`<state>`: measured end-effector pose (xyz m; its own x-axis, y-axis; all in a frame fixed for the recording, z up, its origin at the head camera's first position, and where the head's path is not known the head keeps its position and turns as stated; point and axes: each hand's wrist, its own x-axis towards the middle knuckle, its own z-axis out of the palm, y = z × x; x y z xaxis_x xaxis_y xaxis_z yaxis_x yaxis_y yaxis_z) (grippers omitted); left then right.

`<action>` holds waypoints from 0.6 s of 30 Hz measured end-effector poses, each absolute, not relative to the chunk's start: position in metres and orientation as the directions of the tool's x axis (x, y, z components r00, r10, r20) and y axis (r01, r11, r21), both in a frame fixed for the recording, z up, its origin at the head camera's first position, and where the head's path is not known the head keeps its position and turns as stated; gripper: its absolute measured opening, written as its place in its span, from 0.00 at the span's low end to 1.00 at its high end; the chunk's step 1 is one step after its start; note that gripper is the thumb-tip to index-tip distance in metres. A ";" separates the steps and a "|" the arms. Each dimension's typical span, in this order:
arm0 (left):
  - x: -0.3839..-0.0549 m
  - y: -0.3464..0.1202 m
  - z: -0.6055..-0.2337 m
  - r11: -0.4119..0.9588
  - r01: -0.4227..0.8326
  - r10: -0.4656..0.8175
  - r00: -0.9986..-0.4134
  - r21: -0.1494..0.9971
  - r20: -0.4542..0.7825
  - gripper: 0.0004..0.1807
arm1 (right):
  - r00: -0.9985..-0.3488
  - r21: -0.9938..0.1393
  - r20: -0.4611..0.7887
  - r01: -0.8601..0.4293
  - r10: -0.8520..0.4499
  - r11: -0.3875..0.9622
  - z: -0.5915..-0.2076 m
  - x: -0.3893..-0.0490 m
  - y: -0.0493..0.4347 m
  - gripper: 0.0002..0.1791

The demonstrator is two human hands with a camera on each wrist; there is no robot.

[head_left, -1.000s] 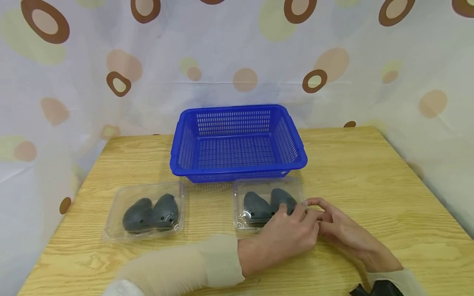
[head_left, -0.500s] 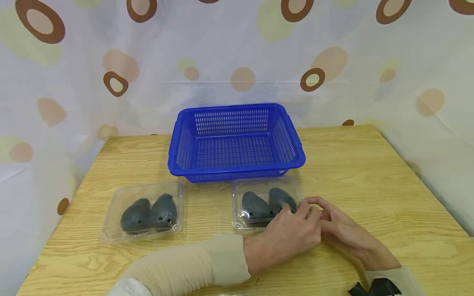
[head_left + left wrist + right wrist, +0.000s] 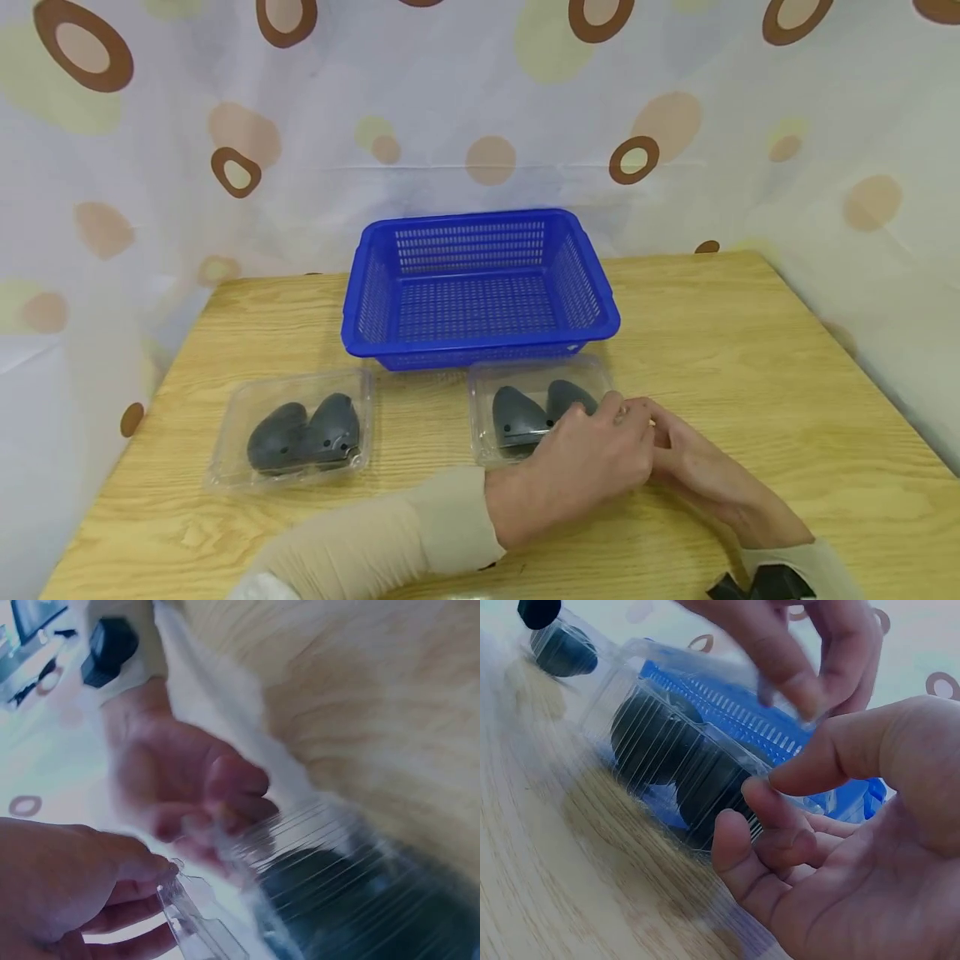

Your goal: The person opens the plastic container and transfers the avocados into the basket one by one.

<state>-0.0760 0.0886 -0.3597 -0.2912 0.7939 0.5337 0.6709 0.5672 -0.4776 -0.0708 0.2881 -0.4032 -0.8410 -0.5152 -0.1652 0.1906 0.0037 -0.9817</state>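
A clear plastic clamshell box point(image 3: 480, 417) sits on the table in front of the basket, with two dark, smooth, pear-shaped pieces point(image 3: 519, 417) inside. My left hand point(image 3: 588, 462) reaches across its right end. In the left wrist view, the thumb and fingers of that hand pinch the clear plastic edge point(image 3: 196, 922). Opposite it, my right hand point(image 3: 701, 467) has its thumb and curled fingers at the box's right end, where the right wrist view shows thumb and forefinger pinching close to the ribbed side point(image 3: 705, 776). The gripped corner is partly hidden by fingers.
A second clear box point(image 3: 240, 400) with two similar dark pieces point(image 3: 277, 437) lies to the left. Behind both boxes stands a blue perforated basket point(image 3: 480, 346), against a patterned cloth backdrop point(image 3: 420, 100). Everything rests on a wood-grain table point(image 3: 712, 325).
My left hand has shifted slightly, its fingers rising at the box's right end and covering more of the right-hand dark piece. My right hand stays nearly in place. The basket and left box stay put.
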 end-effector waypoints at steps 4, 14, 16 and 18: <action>-0.075 0.084 -0.366 0.547 0.687 0.803 -0.268 -0.478 0.533 0.20 | -0.824 -0.976 -0.178 0.216 -0.539 -0.009 -0.404 -0.071 0.288 0.24; -0.076 0.027 -0.364 0.570 0.771 0.819 -0.506 -0.283 0.271 0.15 | -0.787 -0.961 -0.132 0.251 -0.602 -0.118 -0.405 -0.073 0.286 0.23; -0.076 0.017 -0.361 0.600 0.762 0.798 -0.549 -0.244 0.246 0.17 | -0.790 -0.961 -0.125 0.248 -0.600 -0.126 -0.404 -0.073 0.288 0.24; -0.075 0.010 -0.360 0.615 0.757 0.786 -0.569 -0.220 0.240 0.19 | -0.793 -0.962 -0.132 0.248 -0.595 -0.116 -0.403 -0.073 0.289 0.24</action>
<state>-0.0755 0.0096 -0.3595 -0.5693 0.7864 0.2397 0.7572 0.6151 -0.2199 -0.0730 0.2888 -0.4035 -0.7925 -0.5953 -0.1325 0.2480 -0.1161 -0.9618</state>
